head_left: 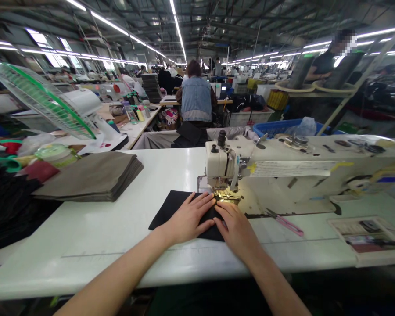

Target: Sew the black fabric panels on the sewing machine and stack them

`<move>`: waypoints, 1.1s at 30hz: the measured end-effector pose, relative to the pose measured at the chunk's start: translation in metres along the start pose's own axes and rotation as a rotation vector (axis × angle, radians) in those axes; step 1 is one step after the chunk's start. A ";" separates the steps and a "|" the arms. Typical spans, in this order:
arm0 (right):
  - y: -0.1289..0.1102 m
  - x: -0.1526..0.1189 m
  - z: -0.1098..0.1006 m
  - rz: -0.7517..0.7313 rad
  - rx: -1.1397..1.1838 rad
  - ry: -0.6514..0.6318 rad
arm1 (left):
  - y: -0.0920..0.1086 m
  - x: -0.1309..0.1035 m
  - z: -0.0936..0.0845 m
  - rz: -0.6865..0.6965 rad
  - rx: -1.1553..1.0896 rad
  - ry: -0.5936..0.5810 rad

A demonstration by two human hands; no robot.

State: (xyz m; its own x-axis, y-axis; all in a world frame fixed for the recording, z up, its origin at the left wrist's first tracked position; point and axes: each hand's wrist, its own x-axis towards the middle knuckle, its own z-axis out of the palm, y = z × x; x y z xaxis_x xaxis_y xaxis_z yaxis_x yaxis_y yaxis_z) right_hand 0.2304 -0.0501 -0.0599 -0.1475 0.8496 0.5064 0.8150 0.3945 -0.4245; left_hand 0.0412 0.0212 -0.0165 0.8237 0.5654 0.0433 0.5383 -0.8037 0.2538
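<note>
A black fabric piece lies on the white table, its right part beside the needle area of a sewing machine. My left hand rests flat on the fabric with its fingers spread. On the fabric's right edge lies my right hand, thumb and fingers apart, its fingertips close to those of my left hand and just in front of the lit needle plate. The needle tip itself is too small to tell.
A stack of grey-brown fabric sits at the left, near a fan and dark cloth. Pink-handled snips and a tray are at the right. A person in a denim vest sits ahead, beyond a cloth-lined bin.
</note>
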 end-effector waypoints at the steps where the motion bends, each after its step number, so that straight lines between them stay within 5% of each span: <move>1: 0.000 0.000 0.000 0.002 0.001 0.001 | -0.001 0.000 0.000 0.000 0.003 0.002; 13: -0.001 0.004 -0.004 0.029 -0.020 -0.028 | -0.003 0.003 0.002 0.011 0.027 0.037; 23: -0.021 -0.054 -0.028 -0.065 -0.027 -0.054 | 0.033 -0.045 0.002 0.201 -0.008 -0.028; 33: -0.001 -0.007 -0.019 -0.067 -0.071 -0.053 | -0.002 -0.017 0.001 0.151 -0.080 0.078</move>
State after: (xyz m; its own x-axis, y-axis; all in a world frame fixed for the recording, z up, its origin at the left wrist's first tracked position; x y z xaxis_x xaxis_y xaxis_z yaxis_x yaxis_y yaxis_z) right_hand 0.2408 -0.0628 -0.0489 -0.2306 0.8404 0.4904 0.8397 0.4265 -0.3361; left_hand 0.0263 0.0133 -0.0184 0.8763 0.4542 0.1607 0.3908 -0.8652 0.3142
